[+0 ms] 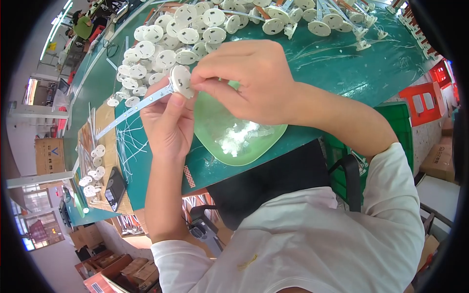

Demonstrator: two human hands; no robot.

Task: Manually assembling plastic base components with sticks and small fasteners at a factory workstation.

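Observation:
My left hand is closed around a white round disc with a long, narrow LED strip attached, which slants down to the left. Thumb and fingers grip it where strip and disc meet. Close to the disc's right face, my right hand has its thumb and index finger pinched together; whatever lies between them is hidden or too small to name. Below the right hand sits a light green plastic bowl holding small clear-white pieces. Many similar white discs are heaped just beyond my hands.
More discs with strips lie at the table's far side. Thin white wires and a phone-like dark device are on the left. A black chair, green crate and red stool stand around the green table.

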